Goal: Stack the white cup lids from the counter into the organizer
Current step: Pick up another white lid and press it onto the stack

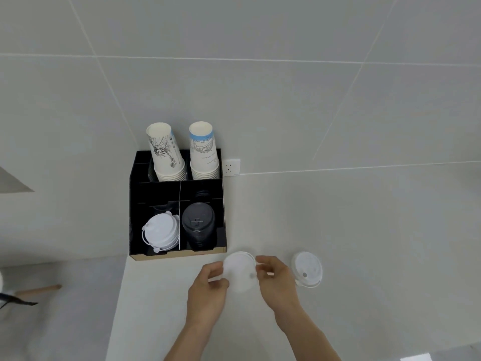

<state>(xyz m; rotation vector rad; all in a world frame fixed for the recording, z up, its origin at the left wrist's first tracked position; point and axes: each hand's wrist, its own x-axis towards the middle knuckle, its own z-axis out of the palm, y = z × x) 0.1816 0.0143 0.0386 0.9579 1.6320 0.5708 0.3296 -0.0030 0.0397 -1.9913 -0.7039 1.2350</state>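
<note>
A white cup lid (239,269) is held between both hands just in front of the black organizer (223,204). My left hand (208,293) pinches its left edge and my right hand (276,280) pinches its right edge. Inside the organizer's front left compartment sits a stack of white lids (160,230), slightly askew. Another white lid (307,269) lies on the counter to the right of my right hand.
Black lids (198,225) fill the front right compartment. Two stacks of upside-down paper cups (166,152) (204,149) stand in the back compartments. A wall socket (230,167) is right of the organizer. The counter's left edge runs near the organizer, with a wooden stick (39,290) below it.
</note>
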